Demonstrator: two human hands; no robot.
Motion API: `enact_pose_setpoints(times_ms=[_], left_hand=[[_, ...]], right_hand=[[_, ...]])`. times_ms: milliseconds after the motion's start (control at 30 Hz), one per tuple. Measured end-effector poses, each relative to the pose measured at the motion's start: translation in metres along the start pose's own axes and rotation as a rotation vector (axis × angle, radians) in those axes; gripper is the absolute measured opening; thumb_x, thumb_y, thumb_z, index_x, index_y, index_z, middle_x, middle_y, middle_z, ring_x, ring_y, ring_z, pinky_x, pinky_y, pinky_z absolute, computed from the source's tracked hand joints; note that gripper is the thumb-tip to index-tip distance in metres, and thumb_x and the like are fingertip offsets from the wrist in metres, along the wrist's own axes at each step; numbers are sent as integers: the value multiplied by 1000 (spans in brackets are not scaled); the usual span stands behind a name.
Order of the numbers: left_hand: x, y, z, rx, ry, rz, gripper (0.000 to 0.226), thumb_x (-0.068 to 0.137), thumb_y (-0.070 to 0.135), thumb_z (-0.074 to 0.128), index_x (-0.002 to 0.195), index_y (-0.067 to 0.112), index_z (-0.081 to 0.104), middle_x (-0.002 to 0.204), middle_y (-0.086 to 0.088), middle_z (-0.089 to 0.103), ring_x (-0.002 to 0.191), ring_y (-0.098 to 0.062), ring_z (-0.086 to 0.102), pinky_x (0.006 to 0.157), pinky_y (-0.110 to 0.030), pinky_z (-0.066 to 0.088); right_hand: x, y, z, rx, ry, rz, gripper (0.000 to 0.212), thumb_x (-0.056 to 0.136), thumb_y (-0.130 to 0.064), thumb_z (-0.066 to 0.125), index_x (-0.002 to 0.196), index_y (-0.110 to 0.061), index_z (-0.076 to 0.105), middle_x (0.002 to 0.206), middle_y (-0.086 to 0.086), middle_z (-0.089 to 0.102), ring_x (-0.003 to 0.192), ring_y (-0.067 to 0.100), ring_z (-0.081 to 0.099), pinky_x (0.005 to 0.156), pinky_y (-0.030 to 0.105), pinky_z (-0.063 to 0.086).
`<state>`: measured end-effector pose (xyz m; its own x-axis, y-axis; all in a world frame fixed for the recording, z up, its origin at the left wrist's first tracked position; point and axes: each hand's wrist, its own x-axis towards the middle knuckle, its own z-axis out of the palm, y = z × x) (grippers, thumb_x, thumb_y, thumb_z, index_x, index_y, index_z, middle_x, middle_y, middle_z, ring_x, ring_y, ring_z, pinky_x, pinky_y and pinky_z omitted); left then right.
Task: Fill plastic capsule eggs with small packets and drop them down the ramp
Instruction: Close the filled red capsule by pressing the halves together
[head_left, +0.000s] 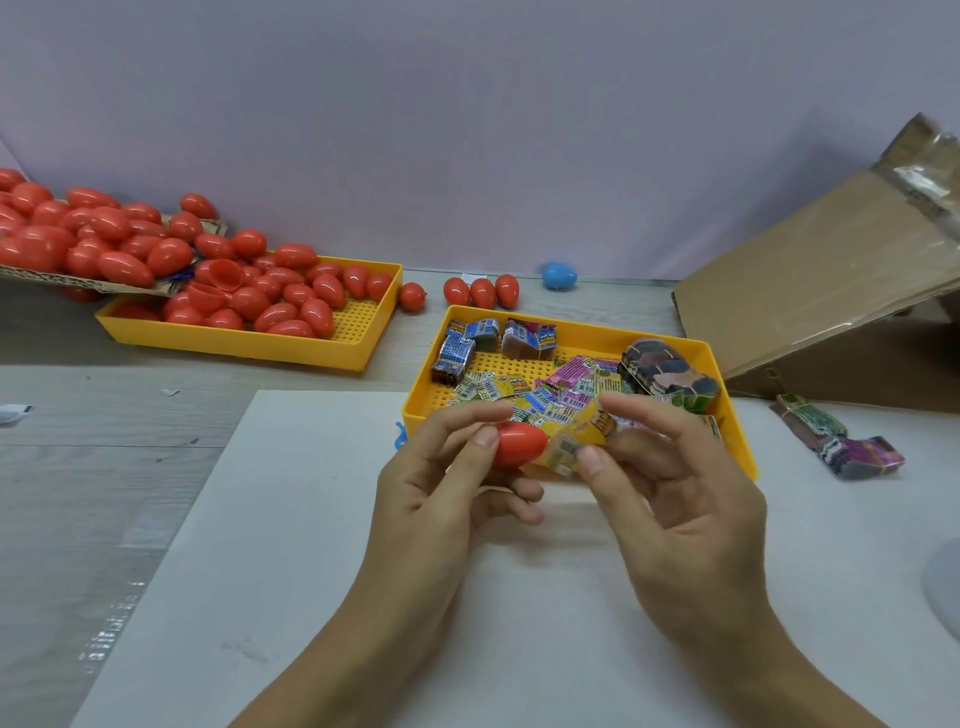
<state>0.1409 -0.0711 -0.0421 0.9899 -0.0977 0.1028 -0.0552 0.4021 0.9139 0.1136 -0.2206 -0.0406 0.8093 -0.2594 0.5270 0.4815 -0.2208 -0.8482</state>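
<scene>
A: Nearest the camera, what's there?
B: Two bare hands over a white sheet (311, 545). The left hand (441, 483) pinches a red capsule egg (519, 444) btwn thumb and fingers. The right hand (670, 483) pinches a small yellow packet (576, 441) at thumb and fingertips; packet touches the egg's right end. Whether the egg is open there, can't tell.

A: And where's that vs. the packet tray?
B: Both sit at the near edge of the yellow packet tray (737, 415), partly overlapping it. Inside the tray: loose packets (571, 379) in pink, yellow, green, plus banded bundles (670, 371) toward its far and right side.

A: Right of the tray?
B: Two more bundles (836, 441) on the table, just beside it. Behind them a cardboard ramp (831, 249), tilted up to the right.

A: Left & beyond?
B: A 2nd yellow tray (358, 338) w/ red eggs (291, 301), far-left of the packet tray; more eggs on cardboard (78, 280) above it. Beyond the packet tray, by the wall, four loose red eggs (480, 291) and a blue egg (558, 274).
</scene>
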Motion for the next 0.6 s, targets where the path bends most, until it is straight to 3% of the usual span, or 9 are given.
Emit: enact_pose_setpoints(times_ms=[167,300,433,600], left_hand=[[-1,-3,-2,16,-28,27,27,93,9,52,94,16,78,90,-14,73,68,-23,67,60,-27,55],[-1,-3,-1,45,-53,33,30,89,12,51,89,17,80,97,-10,71,71,-23,66,60,-27,54],[-1,-1,-2,24,-77,-16,24,85,17,57,91,12,80,104,-15,69,75,-26,66,61,-28,55],[-4,3,2,105,-84,16,28,72,41,72,83,16,80,111,-4,65,65,-26,69,64,-30,56]], right_hand=[[0,-5,1,122,-27,95,30,87,-11,67,115,-21,63,79,6,73,71,21,73,61,27,57],[1,-7,2,139,-30,141,35,80,-15,69,113,-23,63,76,8,72,61,19,71,53,22,53],[1,-6,2,142,-42,148,42,76,-12,80,112,-27,65,73,7,69,56,20,66,55,18,51],[0,-3,3,139,-86,176,44,72,-21,83,110,-34,68,72,7,69,57,18,60,57,31,52]])
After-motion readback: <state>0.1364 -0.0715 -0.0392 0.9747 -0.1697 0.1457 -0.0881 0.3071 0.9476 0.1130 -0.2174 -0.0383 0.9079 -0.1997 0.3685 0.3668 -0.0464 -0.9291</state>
